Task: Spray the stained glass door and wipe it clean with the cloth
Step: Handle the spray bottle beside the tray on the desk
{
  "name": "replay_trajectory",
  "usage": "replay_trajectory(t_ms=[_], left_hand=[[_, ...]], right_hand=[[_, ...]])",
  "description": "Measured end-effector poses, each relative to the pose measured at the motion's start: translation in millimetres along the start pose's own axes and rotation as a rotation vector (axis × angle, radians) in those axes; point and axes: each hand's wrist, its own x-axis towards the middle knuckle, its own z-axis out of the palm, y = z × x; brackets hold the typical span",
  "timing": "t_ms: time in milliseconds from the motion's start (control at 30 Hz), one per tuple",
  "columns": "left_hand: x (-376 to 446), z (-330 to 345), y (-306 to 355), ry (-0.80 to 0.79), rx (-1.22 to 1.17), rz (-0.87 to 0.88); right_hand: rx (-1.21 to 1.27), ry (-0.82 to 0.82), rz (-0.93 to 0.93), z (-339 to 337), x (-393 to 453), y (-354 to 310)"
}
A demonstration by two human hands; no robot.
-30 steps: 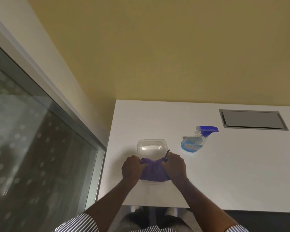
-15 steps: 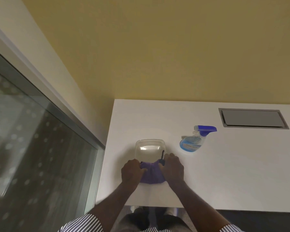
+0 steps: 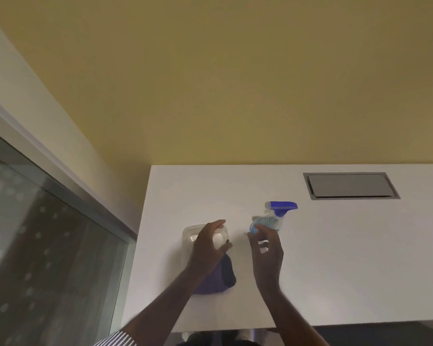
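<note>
A purple cloth point(image 3: 220, 278) lies bunched on the white table point(image 3: 335, 258), near its front edge. My left hand point(image 3: 208, 248) hovers above the cloth and the clear plastic container point(image 3: 189, 236), fingers spread, holding nothing. My right hand point(image 3: 266, 250) is raised with loose fingers just short of the spray bottle point(image 3: 273, 218), which has blue liquid and a blue trigger head; I cannot tell whether the fingertips touch it. The glass door point(image 3: 43, 245), dotted with pale spots, fills the left side.
A grey metal cable hatch point(image 3: 350, 186) is set into the table at the back right. A yellow wall point(image 3: 235, 83) rises behind the table. The door's metal frame point(image 3: 90, 211) runs close to the table's left edge.
Both hands have let go of the purple cloth and lifted. The right hand has moved toward the spray bottle, the left over the clear container. The cloth now lies alone on the table.
</note>
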Motion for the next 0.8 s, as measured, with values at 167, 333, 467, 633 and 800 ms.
replay_trajectory(t_ms=[167,333,467,633,800], left_hand=[[32.1,24.8,32.7,-0.158,-0.016,0.103],[60.0,50.9,37.4,-0.31,0.023,0.094],[78.1,67.3,35.0,-0.416,0.116,0.1],[90.5,83.1,40.9,-0.453,0.168,0.062],[96.7,97.3,41.2,-0.46,0.198,0.016]], right_hand=[[0.293,0.263,0.056,-60.6,42.6,-27.3],[0.321,-0.15,0.148,-108.7,93.4,13.2],[0.16,-0.537,0.184,-115.0,118.5,36.0],[0.06,-0.694,0.051,-92.4,132.7,37.8],[0.255,-0.644,0.077,-70.6,136.7,38.6]])
